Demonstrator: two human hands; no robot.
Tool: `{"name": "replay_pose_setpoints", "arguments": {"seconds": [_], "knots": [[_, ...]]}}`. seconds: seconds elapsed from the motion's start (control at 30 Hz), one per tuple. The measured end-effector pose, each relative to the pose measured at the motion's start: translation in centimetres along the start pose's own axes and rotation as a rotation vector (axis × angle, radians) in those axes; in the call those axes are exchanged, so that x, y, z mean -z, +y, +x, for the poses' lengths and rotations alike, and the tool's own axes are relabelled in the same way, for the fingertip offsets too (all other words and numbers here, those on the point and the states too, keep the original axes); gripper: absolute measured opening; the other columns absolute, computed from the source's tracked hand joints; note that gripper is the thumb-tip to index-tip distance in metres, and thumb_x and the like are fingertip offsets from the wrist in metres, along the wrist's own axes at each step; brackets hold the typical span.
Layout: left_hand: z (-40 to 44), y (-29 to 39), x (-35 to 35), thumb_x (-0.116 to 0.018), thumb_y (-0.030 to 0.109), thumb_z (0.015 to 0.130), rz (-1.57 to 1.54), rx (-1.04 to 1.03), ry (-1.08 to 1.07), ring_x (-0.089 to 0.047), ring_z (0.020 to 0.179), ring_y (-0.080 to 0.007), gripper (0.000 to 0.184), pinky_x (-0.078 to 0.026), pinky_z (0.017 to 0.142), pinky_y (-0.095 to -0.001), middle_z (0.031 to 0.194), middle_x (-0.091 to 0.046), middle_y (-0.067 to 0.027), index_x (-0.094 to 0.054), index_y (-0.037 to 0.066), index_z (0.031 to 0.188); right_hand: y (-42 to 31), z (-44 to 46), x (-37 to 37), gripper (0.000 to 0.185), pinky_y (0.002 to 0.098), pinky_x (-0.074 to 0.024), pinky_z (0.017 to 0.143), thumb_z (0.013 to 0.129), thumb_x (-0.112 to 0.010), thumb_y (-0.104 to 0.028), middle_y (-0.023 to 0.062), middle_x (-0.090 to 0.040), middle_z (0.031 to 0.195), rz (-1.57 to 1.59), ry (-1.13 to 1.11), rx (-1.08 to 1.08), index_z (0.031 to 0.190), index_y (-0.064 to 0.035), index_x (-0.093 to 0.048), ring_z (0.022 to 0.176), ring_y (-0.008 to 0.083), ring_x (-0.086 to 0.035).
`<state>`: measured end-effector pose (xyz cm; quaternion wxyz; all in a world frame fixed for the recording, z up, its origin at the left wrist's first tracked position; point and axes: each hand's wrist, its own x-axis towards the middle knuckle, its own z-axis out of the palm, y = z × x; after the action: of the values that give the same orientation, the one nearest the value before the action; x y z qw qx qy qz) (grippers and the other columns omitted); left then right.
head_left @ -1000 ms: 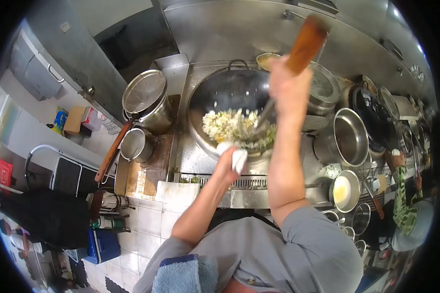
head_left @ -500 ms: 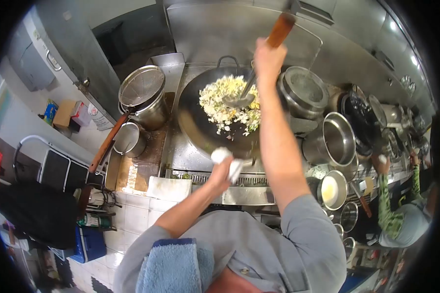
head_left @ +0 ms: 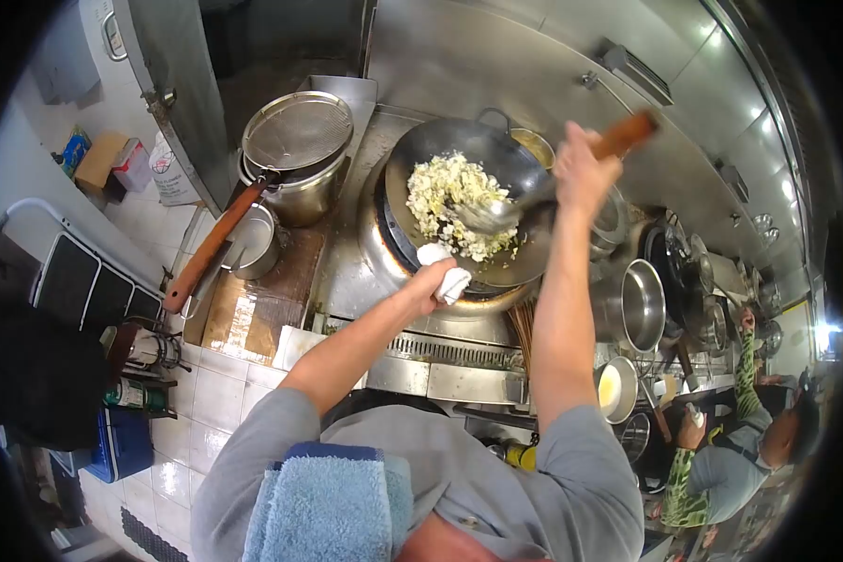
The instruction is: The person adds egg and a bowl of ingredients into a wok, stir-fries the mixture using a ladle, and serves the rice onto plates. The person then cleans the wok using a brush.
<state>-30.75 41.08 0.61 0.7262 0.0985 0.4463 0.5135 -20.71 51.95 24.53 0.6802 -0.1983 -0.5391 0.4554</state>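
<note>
My right hand (head_left: pixel 585 173) is wrapped round the wooden-handled ladle (head_left: pixel 490 216), whose metal bowl is in the food, blurred by motion. Pale chopped food with yellow bits (head_left: pixel 451 183), which looks like egg fried rice, lies in the black wok (head_left: pixel 529 255). The wok tilts on its burner ring (head_left: pixel 373 239). At its near rim, my left hand (head_left: pixel 431 284) is closed on a folded white cloth (head_left: pixel 455 285); the wok handle under the cloth is hidden.
Left of the stove stand a strainer (head_left: pixel 300 131) over a pot (head_left: pixel 300 201) and a smaller pot (head_left: pixel 253 245). Steel pots (head_left: pixel 643 304) line the right side. Another person (head_left: pixel 731 473) works at the far right.
The wok has tilted up and shifted right, the food sliding with it. My right hand has moved right and down with the ladle. The view has swung somewhat.
</note>
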Motion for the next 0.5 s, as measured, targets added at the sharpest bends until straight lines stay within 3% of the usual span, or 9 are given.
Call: {"name": "replay_pose_setpoints", "arguments": {"seconds": [0.1,0.2,0.3,0.33,0.37,0.43,0.5], "knots": [[-1.0,0.5,0.1,-0.050,0.035,0.088,0.031,0.063,-0.039,-0.063,0.076,-0.0233,0.025,-0.054,0.066,-0.0399,0.087,-0.062,-0.0046,-0.055,0.014,0.101,3.4,-2.7,3.2,0.034,0.0216,-0.0199,0.033,0.082,-0.060,-0.002,-0.0046,-0.034,0.045,-0.082,-0.019,0.138,0.057,-0.0112,-0.040,0.034,0.0051,-0.031],[-0.5,-0.7,0.6,-0.051,0.035,0.088,-0.003,0.086,-0.005,-0.063,0.074,-0.0236,0.026,-0.054,0.063,-0.0397,0.087,-0.062,-0.0047,-0.054,0.014,0.102,4.5,2.6,3.5,0.036,0.0221,-0.0196,0.032,0.083,-0.057,-0.002,-0.0038,-0.034,0.044,-0.175,0.024,0.203,0.056,-0.0118,-0.037,0.033,0.0054,-0.028],[-0.6,0.0,0.4,-0.052,0.033,0.086,-0.041,0.061,-0.026,-0.062,0.066,-0.0228,0.024,-0.053,0.055,-0.0346,0.082,-0.062,-0.0046,-0.055,0.014,0.100,-0.5,4.7,2.9,0.035,0.0232,-0.0213,0.033,0.083,-0.058,-0.003,-0.0034,-0.034,0.044,0.038,0.093,0.203,0.056,-0.0119,-0.038,0.033,0.0062,-0.029],[-0.5,-0.1,0.7,-0.053,0.032,0.085,-0.032,0.058,-0.022,-0.062,0.065,-0.0215,0.022,-0.052,0.054,-0.0325,0.080,-0.062,-0.0042,-0.055,0.014,0.098,0.7,4.9,3.8,0.031,0.0238,-0.0221,0.033,0.082,-0.059,-0.003,-0.0037,-0.034,0.045,0.117,0.084,0.225,0.059,-0.0111,-0.040,0.034,0.0066,-0.030],[-0.1,-0.2,0.9,-0.053,0.031,0.085,-0.022,0.053,-0.022,-0.062,0.064,-0.0202,0.021,-0.050,0.052,-0.0305,0.078,-0.062,-0.0039,-0.056,0.014,0.096,3.2,4.8,3.3,0.027,0.0240,-0.0220,0.033,0.081,-0.059,-0.002,-0.0039,-0.034,0.047,0.064,0.243,0.126,0.062,-0.0108,-0.042,0.034,0.0066,-0.030],[0.5,-0.7,1.2,-0.053,0.031,0.084,-0.020,0.051,0.021,-0.061,0.063,-0.0163,0.019,-0.047,0.050,-0.0275,0.077,-0.063,-0.0022,-0.058,0.014,0.091,7.1,5.6,3.2,0.025,0.0227,-0.0229,0.034,0.080,-0.058,-0.002,-0.0036,-0.037,0.045,0.161,0.096,-0.025,0.060,-0.0076,-0.046,0.035,0.0064,-0.033],[-0.7,0.0,0.2,-0.053,0.033,0.084,-0.007,0.064,0.019,-0.061,0.064,-0.0136,0.019,-0.044,0.050,-0.0261,0.074,-0.062,-0.0003,-0.059,0.015,0.087,3.7,6.1,1.3,0.024,0.0223,-0.0238,0.035,0.080,-0.059,-0.002,-0.0031,-0.039,0.046,0.107,0.076,-0.080,0.062,-0.0078,-0.045,0.035,0.0064,-0.034]]}}
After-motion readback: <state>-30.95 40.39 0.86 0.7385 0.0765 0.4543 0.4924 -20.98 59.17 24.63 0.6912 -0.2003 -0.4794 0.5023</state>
